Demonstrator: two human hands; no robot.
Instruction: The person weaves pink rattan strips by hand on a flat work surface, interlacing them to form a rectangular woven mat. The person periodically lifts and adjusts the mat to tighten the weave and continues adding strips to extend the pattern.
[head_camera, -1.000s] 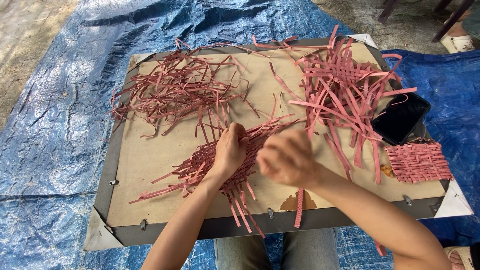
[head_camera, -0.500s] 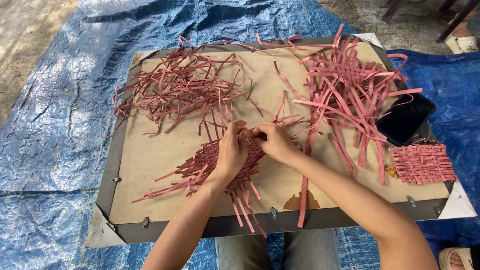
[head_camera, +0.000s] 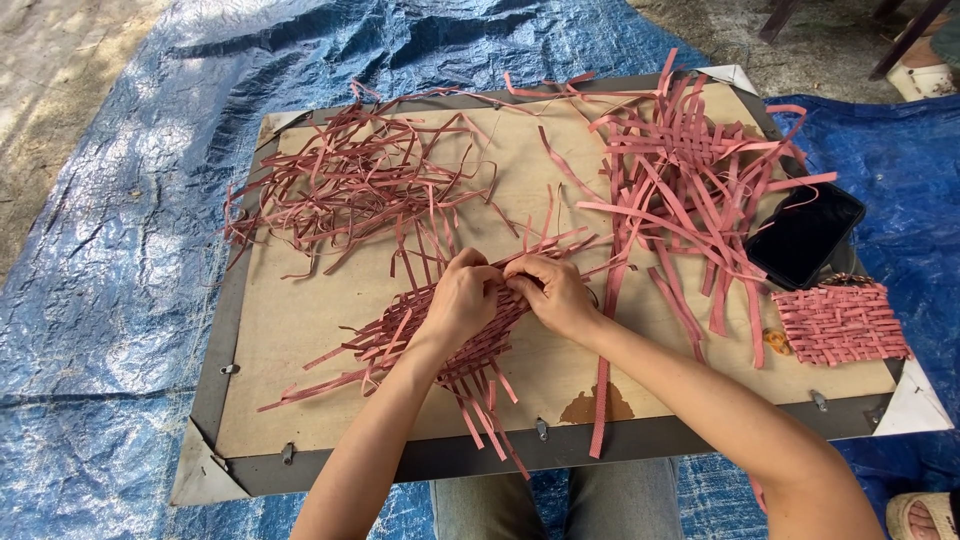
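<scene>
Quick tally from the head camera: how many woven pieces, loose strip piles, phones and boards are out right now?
Woven pieces: 2, the one under the left hand and right hand at, and a finished mat
Loose strip piles: 2
Phones: 1
Boards: 1
Total: 6

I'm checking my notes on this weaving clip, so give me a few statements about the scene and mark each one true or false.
1. Both hands, the left hand and the right hand, rest on the half-woven mat. True.
2. The finished woven square lies at the board's left edge. False: it lies at the right edge, below the dark phone.
3. The board sits on a blue tarp. True.
4. The loose strips are green. False: they are reddish pink.
5. One hand holds scissors. False: no scissors show; both hands touch only strips.
</scene>
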